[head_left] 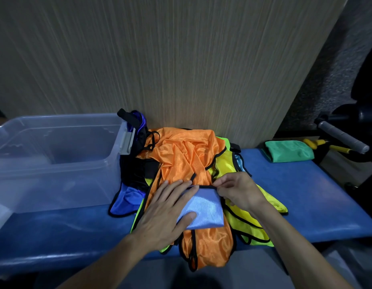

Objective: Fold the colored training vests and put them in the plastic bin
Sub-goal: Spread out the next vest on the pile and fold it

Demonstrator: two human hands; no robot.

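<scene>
Blue padded table (306, 205) against a wood-grain wall (181, 59); all vests heaped mid-table, bin to the left.

Nearest: one light-blue vest (204, 209), already folded to a small rectangle, sits on top of the heap. Left hand (166, 213) lies flat on it, fingers (176, 192) straight and spread, thumb along the near edge. Judged purpose: pinning the slippery fabric so the fold does not spring open. Right hand (237, 192) works the far right corner, its fingertips pinching the black-trimmed edge, probably to tuck or square it before lifting.

Under it: one orange vest (187, 159), unfolded, draped over the table's front edge. It serves as the working surface only because the heap takes up the middle of the table.

Right of orange: yellow vests (247, 222), at least one, possibly two layers; count not certain. A sliver of another light-blue piece shows behind them.

Left: one blue vest (129, 199), crumpled; black fabric (137, 170) behind it, item count unclear.

Far left: one clear bin (56, 155), lid off, touching the heap, so transfers are short. No folded vests visible inside.

Far right: one green cloth (289, 151), folded, well apart from the heap. Exercise equipment beyond, with one grey handle (343, 138).

Progress judged early: one vest folded, none binned.
</scene>
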